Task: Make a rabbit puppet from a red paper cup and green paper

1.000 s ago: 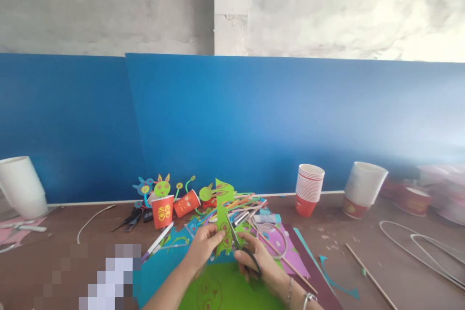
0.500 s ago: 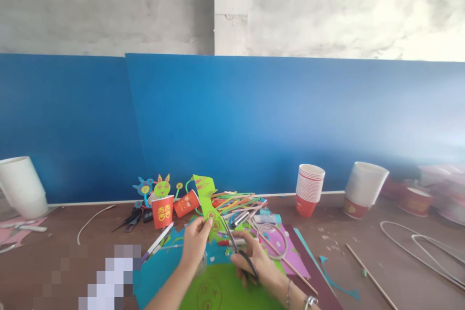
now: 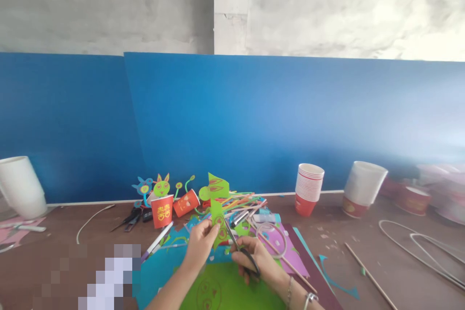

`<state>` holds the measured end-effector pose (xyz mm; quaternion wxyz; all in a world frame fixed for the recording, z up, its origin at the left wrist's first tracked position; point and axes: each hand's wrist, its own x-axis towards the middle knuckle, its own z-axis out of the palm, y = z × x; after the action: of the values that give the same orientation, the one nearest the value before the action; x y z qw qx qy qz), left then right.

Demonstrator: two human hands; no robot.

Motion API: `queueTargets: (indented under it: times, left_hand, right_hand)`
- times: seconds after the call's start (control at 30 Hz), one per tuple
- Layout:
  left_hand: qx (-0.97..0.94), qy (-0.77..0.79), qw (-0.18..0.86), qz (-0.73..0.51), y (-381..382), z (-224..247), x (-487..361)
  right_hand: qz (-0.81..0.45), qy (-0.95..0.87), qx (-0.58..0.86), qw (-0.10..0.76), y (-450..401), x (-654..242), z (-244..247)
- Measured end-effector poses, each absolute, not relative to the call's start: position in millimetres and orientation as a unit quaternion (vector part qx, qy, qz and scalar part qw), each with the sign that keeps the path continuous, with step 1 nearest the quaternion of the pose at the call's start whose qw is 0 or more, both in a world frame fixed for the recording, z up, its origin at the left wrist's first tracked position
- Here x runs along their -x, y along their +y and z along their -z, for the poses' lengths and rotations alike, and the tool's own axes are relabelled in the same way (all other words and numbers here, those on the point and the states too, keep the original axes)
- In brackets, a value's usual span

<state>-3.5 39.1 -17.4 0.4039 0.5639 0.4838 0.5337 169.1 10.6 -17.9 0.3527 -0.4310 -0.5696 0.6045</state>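
My left hand (image 3: 202,241) pinches a strip of green paper (image 3: 220,235) with circles drawn on it. Above the strip, a green paper part (image 3: 218,187) bears two pointed ear-like drawings; whether it still joins the strip I cannot tell. My right hand (image 3: 253,254) grips black-handled scissors (image 3: 248,257), fingers in the loops. The blades lie along the strip's right edge, close to my left fingertips. Beneath both hands is a larger green sheet (image 3: 232,290) with a face drawn on it, lying over blue paper (image 3: 156,276).
Behind my hands are coloured sticks (image 3: 247,199), a red paper cup (image 3: 162,211), another lying tilted (image 3: 186,203), and a green paper rabbit head (image 3: 162,188). Cup stacks (image 3: 308,189) stand to the right. A wooden stick (image 3: 370,275) and a white cable (image 3: 395,235) lie at right.
The green paper has shifted right and turned more upright in my left hand. Its ear-marked top now shows a gap or bend from the strip. The scissors have moved slightly right.
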Motion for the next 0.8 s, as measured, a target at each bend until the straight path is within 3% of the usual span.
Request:
queueTargets:
  times: [0.17, 0.5, 0.8]
  left_hand:
    - [-0.566, 0.473, 0.443, -0.510, 34, 21, -4]
    - [-0.509, 0.486, 0.426, -0.569, 42, 16, 5]
    - [-0.562, 0.430, 0.527, -0.470, 31, 17, -5]
  right_hand:
    - [-0.601, -0.560, 0.429, 0.377, 13, -170, 18]
    - [-0.608, -0.582, 0.413, 0.348, 8, -170, 14]
    - [-0.597, -0.565, 0.427, 0.378, 11, -170, 18]
